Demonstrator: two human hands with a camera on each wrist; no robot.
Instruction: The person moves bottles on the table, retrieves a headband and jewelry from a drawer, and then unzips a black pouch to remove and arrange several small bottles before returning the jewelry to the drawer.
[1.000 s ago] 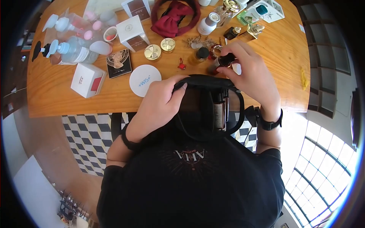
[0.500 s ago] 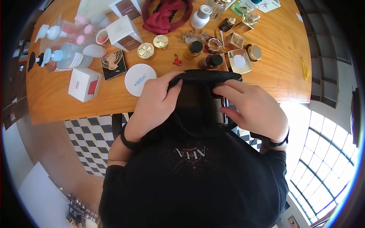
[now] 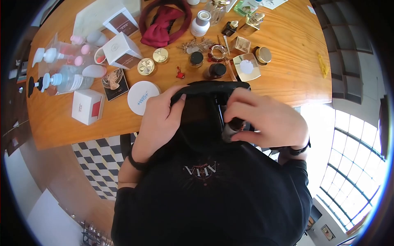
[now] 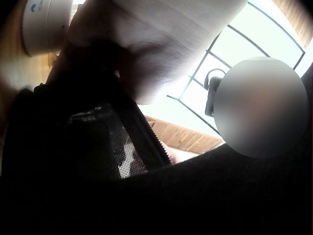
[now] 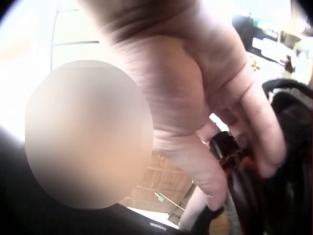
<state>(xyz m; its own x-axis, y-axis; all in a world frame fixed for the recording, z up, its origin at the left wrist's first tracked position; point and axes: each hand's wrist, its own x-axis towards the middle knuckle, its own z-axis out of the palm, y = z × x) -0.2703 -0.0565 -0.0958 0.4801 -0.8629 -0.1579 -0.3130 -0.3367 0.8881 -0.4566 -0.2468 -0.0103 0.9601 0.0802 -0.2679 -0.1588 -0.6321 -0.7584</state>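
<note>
A black bag point(image 3: 207, 86) with a raised rim sits at the person's lap, up against the table edge. My left hand point(image 3: 160, 117) grips the left side of its rim, the thumb lying over the edge. Mesh and a zipper edge point(image 4: 142, 132) show below that hand in the left wrist view. My right hand point(image 3: 266, 119) reaches into the right side of the bag and pinches a dark bottle point(image 3: 230, 131) between thumb and fingers. The bottle's black cap point(image 5: 224, 143) and reddish-brown shoulder show in the right wrist view.
On the wooden table point(image 3: 295, 78), just beyond the bag, stand a dark bottle point(image 3: 215, 71) and a yellowish bottle point(image 3: 196, 59) with black caps. A round white box point(image 3: 143, 97) is at left, near a small square dish point(image 3: 246, 67), gold-lidded jars and several pump bottles.
My right hand has let go of a dark-capped bottle on the table and moved back into the bag, where it now pinches another bottle. My left hand keeps its grip on the rim.
</note>
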